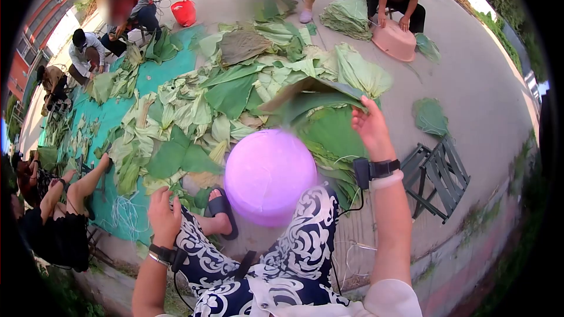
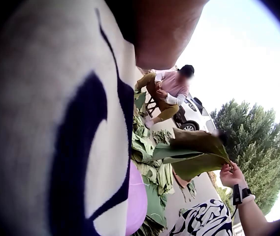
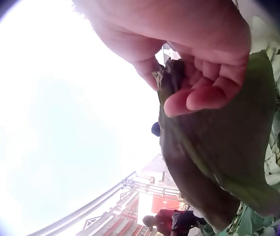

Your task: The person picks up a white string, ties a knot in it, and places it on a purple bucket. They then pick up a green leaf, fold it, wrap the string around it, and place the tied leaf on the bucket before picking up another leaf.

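Observation:
My right hand pinches the stem end of a large folded lotus leaf between thumb and fingers, holding it up above the heap. In the right wrist view the gathered leaf hangs down from the curled fingers. My left hand holds nothing and is by my left knee, its fingers loosely bent. Between my legs sits a purple rounded tub, smooth side up. Many flattened green leaves lie in an overlapping heap just beyond it.
A dark folding stool stands to the right, with a loose leaf behind it. Several people sit around the heap. One works at a pink tub. A red bucket is farther back. White string lies on the green sheet.

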Demonstrator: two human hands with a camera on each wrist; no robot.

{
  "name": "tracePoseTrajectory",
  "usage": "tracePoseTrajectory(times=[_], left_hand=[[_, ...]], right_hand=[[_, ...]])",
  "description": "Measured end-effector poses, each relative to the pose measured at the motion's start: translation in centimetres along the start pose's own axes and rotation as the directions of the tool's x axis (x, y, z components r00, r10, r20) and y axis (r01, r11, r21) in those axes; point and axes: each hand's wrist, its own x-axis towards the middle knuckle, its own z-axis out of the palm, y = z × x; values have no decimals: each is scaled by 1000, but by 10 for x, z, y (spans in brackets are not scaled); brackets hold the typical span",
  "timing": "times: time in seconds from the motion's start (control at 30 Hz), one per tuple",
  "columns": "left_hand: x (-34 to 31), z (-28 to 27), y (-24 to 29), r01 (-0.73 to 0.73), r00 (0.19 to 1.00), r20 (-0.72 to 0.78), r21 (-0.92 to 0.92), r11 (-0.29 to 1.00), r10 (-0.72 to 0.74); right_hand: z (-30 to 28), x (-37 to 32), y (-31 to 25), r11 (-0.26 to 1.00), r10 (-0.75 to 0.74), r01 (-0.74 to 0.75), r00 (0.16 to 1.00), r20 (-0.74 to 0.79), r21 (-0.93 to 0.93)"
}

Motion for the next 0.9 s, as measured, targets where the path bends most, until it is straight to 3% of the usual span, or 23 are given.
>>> tracePoseTrajectory(times=[0.27,0.5,0.63,0.73,0.8,0.9], left_hand=[[-21,-8,-13,-26,995,-98,-42,999,22],[-34,-21,-21,-52,982,-190,-164,985,20],[-40,-29,1,-88,977,-214,-323,942,18],[-43,-36,34,15,997,68,-661,750,40],[-47,-35,55,259,919,383,-771,582,98],[-50,-13,79,393,815,500,-848,354,293]], right_hand=[[46,-75,-25,996,-41,49,994,103,-76],[78,-130,-20,993,-11,35,979,202,-113],[92,-155,-9,995,8,18,969,248,-102],[104,-172,-1,997,-4,25,966,257,-76],[108,-172,10,998,7,12,963,268,-68],[117,-184,26,999,35,-25,957,288,-37]])
